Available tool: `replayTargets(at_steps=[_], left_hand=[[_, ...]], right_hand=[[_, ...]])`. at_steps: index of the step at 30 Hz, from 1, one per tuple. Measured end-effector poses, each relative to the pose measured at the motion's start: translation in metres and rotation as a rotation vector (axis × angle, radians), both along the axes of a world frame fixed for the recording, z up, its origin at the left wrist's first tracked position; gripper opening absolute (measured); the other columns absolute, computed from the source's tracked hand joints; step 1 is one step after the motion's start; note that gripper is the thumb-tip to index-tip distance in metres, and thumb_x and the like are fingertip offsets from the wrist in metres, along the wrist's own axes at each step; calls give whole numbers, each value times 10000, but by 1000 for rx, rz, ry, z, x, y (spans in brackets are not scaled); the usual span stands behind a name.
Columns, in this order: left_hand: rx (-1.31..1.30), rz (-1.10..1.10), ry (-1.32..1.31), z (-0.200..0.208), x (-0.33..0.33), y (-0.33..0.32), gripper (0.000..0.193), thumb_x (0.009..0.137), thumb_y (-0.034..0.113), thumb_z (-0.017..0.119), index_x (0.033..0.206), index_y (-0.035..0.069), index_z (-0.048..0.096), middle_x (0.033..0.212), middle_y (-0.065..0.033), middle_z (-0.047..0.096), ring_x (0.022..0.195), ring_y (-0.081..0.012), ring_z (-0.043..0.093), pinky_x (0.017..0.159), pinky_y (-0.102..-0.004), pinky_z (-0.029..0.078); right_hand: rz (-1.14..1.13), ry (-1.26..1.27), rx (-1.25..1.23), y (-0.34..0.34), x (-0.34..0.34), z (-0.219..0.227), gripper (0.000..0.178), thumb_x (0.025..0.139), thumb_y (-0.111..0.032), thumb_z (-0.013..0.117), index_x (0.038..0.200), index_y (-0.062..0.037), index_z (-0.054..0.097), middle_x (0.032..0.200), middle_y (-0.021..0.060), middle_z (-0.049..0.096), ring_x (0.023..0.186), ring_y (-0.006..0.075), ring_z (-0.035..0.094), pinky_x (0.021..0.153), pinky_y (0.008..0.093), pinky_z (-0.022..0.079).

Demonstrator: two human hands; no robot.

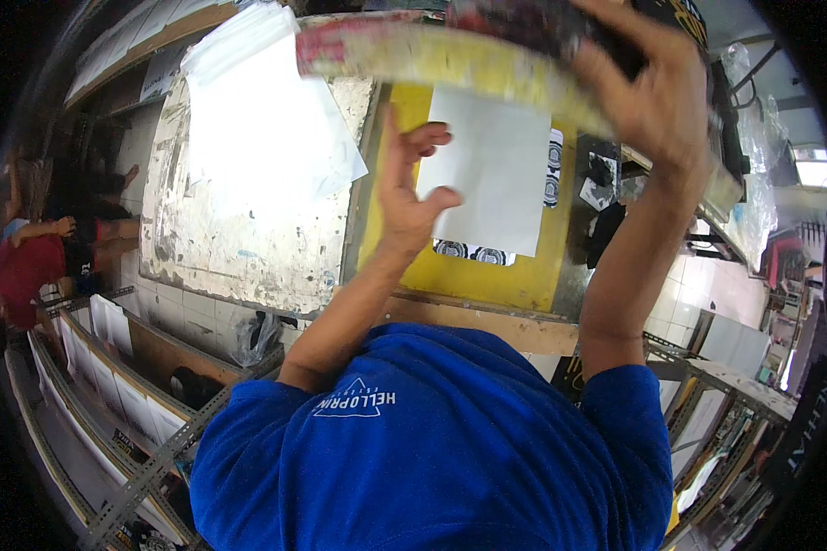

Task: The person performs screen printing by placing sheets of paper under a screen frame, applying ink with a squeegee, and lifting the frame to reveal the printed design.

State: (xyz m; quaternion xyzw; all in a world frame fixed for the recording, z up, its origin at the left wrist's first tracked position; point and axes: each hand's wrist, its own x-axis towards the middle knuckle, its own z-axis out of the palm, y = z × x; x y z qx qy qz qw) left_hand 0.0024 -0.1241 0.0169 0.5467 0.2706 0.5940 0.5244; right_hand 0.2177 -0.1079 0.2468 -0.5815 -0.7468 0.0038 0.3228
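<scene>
My right hand (648,106) grips the edge of a tilted screen printing frame (432,57), which is stained yellow and red and blurred by motion. The frame is raised over the far side of a yellow printing board (542,286). On the board lies a plain white sheet (492,174). A sheet with round black emblems (553,170) shows from under its right and lower edges. My left hand (409,188) is over the white sheet's left edge, fingers apart and holding nothing.
Left of the board, a paint-stained table (257,243) bears a pile of white sheets (266,124). Metal racks (156,450) stand at lower left and lower right. A person in red (28,271) is at far left. Clear plastic (753,151) hangs on the right.
</scene>
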Motion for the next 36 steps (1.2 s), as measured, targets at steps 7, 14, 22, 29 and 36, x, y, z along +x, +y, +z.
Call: replayTargets(at_steps=[7, 14, 22, 29, 36], left_hand=[[-371, 84, 22, -12, -87, -52, 1159, 626, 83, 963, 1561, -54, 291, 1380, -166, 584, 1252, -247, 580, 1070, -373, 472], [-94, 169, 529, -121, -125, -82, 951, 607, 159, 945, 1451, 13, 533, 1437, -179, 553, 1283, -323, 523, 1107, -446, 398], [62, 254, 1009, -129, -133, -84, 804, 666, 325, 888, 1367, 43, 614, 1565, -213, 391, 1338, -413, 385, 1126, -512, 317], [45, 250, 998, -127, -136, -86, 789, 697, 367, 867, 1372, 46, 615, 1578, -244, 360, 1342, -425, 376, 1124, -529, 297], [11, 223, 1006, -127, -137, -88, 777, 761, 442, 826, 1400, 58, 604, 1585, -259, 348, 1375, -428, 374, 1132, -523, 293]], right_hand=[[-48, -21, -13, -92, -38, -117, 485, 730, -197, 824, 1209, -239, 760, 907, 137, 718, 730, 309, 671, 664, 388, 543], [-7, 82, -305, -112, -51, -247, 580, 738, -174, 823, 1302, -224, 700, 923, 165, 679, 786, 345, 641, 778, 459, 512], [-108, -117, -377, -90, -51, -305, 848, 613, -86, 800, 1421, -236, 588, 1190, 150, 576, 1147, 314, 523, 1001, 556, 306], [-183, -210, -176, 30, 6, -326, 828, 565, -92, 714, 1376, -236, 621, 1211, 132, 600, 1123, 303, 535, 994, 544, 322], [-188, -241, -122, 137, 51, -329, 849, 598, -151, 725, 1431, -248, 587, 1263, 137, 602, 1213, 314, 519, 1037, 541, 300]])
